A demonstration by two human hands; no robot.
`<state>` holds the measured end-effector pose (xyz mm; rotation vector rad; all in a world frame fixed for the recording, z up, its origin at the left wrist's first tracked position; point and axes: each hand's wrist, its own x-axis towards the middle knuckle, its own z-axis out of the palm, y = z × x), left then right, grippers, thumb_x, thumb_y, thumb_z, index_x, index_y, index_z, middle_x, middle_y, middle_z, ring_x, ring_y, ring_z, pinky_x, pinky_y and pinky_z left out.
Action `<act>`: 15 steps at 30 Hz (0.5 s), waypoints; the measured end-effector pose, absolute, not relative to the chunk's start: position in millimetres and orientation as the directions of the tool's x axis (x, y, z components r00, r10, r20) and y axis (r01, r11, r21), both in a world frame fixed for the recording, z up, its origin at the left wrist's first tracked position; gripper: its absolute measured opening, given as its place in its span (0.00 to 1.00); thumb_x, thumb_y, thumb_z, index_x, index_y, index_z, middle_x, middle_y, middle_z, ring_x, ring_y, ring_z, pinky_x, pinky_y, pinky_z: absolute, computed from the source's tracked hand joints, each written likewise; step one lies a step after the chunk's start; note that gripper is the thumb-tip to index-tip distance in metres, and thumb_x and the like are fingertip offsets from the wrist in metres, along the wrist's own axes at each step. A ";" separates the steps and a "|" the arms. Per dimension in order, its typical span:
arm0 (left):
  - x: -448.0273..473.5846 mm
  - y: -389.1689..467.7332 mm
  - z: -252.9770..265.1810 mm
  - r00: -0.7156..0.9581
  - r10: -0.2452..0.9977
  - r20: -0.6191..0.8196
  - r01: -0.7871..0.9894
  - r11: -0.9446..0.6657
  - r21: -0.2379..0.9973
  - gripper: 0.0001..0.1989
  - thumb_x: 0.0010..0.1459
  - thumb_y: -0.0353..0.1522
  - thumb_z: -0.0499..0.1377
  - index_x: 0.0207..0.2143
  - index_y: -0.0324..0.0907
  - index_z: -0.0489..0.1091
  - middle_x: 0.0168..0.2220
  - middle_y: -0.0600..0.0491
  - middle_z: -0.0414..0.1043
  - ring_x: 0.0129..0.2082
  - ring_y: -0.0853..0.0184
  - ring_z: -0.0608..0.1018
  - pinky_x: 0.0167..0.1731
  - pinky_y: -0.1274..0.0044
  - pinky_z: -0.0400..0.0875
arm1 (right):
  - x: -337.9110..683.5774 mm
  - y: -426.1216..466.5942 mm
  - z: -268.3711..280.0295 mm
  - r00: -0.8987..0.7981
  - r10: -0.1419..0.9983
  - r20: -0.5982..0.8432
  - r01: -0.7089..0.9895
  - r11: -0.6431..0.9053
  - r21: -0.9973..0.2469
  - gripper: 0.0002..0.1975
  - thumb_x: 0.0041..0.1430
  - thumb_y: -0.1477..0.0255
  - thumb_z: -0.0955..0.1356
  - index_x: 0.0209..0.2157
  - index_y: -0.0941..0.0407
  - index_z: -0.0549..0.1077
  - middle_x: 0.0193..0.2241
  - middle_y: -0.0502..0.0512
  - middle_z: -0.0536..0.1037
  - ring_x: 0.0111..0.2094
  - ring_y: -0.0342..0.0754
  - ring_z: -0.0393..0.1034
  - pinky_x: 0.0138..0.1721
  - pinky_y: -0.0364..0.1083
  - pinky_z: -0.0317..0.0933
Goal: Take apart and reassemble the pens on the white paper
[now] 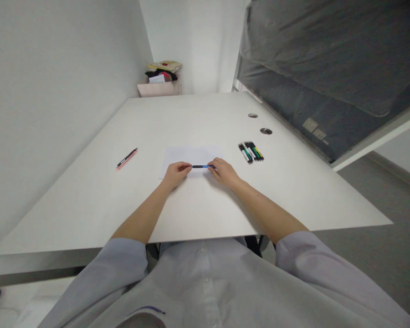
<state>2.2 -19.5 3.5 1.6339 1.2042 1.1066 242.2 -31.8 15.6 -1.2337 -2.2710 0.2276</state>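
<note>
A blue pen with a black grip (pixel 198 166) lies level between my two hands, above a sheet of white paper (pixel 194 154). My left hand (pixel 176 174) pinches its left end with the fingertips. At the other end, my right hand (pixel 224 171) closes its thumb and fingers on the blue barrel. The pen's very ends are partly hidden by my fingers. Both forearms reach in over the front edge of the white table (pixel 198 205).
Several pens in black, white, green and yellow (pixel 251 152) lie side by side on the right. To the left are a black pen (pixel 127 157) and a pink one (pixel 125 161). A box with cloth (pixel 160 88) stands at the back; a grey-covered panel (pixel 321 91) borders the right.
</note>
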 end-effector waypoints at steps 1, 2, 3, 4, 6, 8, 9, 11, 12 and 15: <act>2.4 -19.3 3.3 0.162 0.968 0.193 0.279 -0.232 0.932 0.16 0.48 0.42 0.65 0.34 0.39 0.78 0.29 0.50 0.78 0.29 0.65 0.76 0.33 0.72 0.71 | 242.2 -31.9 15.9 -0.434 0.819 0.376 0.729 0.565 -0.387 0.11 0.67 0.71 0.62 0.42 0.57 0.75 0.37 0.59 0.75 0.41 0.52 0.68 0.44 0.48 0.60; 2.7 -19.5 3.4 0.160 0.965 0.207 0.301 -0.248 0.921 0.15 0.49 0.41 0.64 0.34 0.39 0.77 0.29 0.50 0.78 0.30 0.65 0.77 0.34 0.72 0.72 | 242.1 -32.0 16.3 -0.435 0.819 0.375 0.730 0.564 -0.385 0.11 0.67 0.71 0.62 0.42 0.57 0.75 0.37 0.60 0.75 0.41 0.52 0.68 0.44 0.48 0.60; 3.3 -20.1 4.1 0.159 0.961 0.225 0.331 -0.266 0.905 0.13 0.50 0.39 0.63 0.33 0.39 0.77 0.30 0.50 0.78 0.30 0.65 0.77 0.35 0.72 0.72 | 242.0 -32.2 16.5 -0.437 0.818 0.374 0.731 0.566 -0.383 0.11 0.67 0.71 0.62 0.42 0.57 0.75 0.37 0.60 0.75 0.41 0.52 0.67 0.44 0.48 0.60; 3.9 -21.0 5.2 0.160 0.956 0.244 0.370 -0.287 0.883 0.12 0.50 0.38 0.62 0.33 0.39 0.77 0.30 0.50 0.77 0.31 0.65 0.77 0.36 0.72 0.73 | 241.9 -32.4 16.6 -0.441 0.817 0.373 0.730 0.568 -0.381 0.11 0.67 0.71 0.62 0.42 0.58 0.75 0.37 0.60 0.75 0.41 0.52 0.67 0.44 0.48 0.60; 5.5 -23.6 8.7 0.171 0.943 0.284 0.463 -0.331 0.822 0.09 0.50 0.34 0.60 0.33 0.40 0.76 0.31 0.51 0.78 0.32 0.65 0.77 0.38 0.72 0.73 | 241.3 -32.8 16.4 -0.448 0.813 0.371 0.727 0.573 -0.378 0.11 0.67 0.71 0.62 0.42 0.58 0.75 0.37 0.60 0.75 0.41 0.52 0.67 0.44 0.48 0.60; 6.9 -26.6 12.6 0.188 0.929 0.318 0.547 -0.368 0.752 0.08 0.49 0.32 0.59 0.32 0.41 0.75 0.31 0.52 0.77 0.32 0.65 0.77 0.40 0.73 0.72 | 240.8 -33.0 16.0 -0.452 0.811 0.372 0.726 0.576 -0.375 0.11 0.66 0.71 0.62 0.42 0.58 0.75 0.37 0.60 0.75 0.41 0.52 0.67 0.44 0.48 0.60; 7.4 -27.8 14.3 0.197 0.923 0.331 0.578 -0.382 0.721 0.08 0.49 0.31 0.58 0.32 0.41 0.75 0.31 0.52 0.77 0.32 0.65 0.77 0.40 0.73 0.72 | 240.7 -33.0 15.8 -0.453 0.810 0.373 0.725 0.578 -0.375 0.11 0.66 0.71 0.62 0.42 0.58 0.75 0.37 0.60 0.75 0.41 0.52 0.67 0.44 0.48 0.60; 7.2 -29.2 16.6 0.212 0.913 0.348 0.611 -0.402 0.682 0.07 0.48 0.31 0.58 0.31 0.41 0.74 0.31 0.52 0.77 0.32 0.65 0.76 0.39 0.73 0.72 | 241.2 -32.8 15.8 -0.455 0.808 0.376 0.723 0.581 -0.374 0.11 0.66 0.72 0.62 0.42 0.58 0.75 0.37 0.60 0.75 0.40 0.52 0.67 0.44 0.49 0.60; 6.4 -29.3 17.1 0.214 0.911 0.353 0.615 -0.406 0.675 0.07 0.48 0.31 0.57 0.30 0.41 0.74 0.31 0.52 0.77 0.32 0.66 0.76 0.39 0.74 0.71 | 242.0 -32.6 16.1 -0.455 0.807 0.377 0.722 0.582 -0.376 0.11 0.66 0.71 0.62 0.41 0.57 0.75 0.37 0.60 0.75 0.40 0.52 0.67 0.44 0.49 0.59; 0.9 -27.1 16.8 0.195 0.914 0.357 0.603 -0.398 0.691 0.07 0.48 0.31 0.57 0.30 0.42 0.73 0.30 0.53 0.76 0.32 0.66 0.75 0.39 0.74 0.71 | 247.4 -31.0 17.6 -0.444 0.808 0.387 0.717 0.579 -0.387 0.11 0.65 0.71 0.62 0.41 0.57 0.75 0.37 0.60 0.75 0.41 0.52 0.67 0.44 0.49 0.59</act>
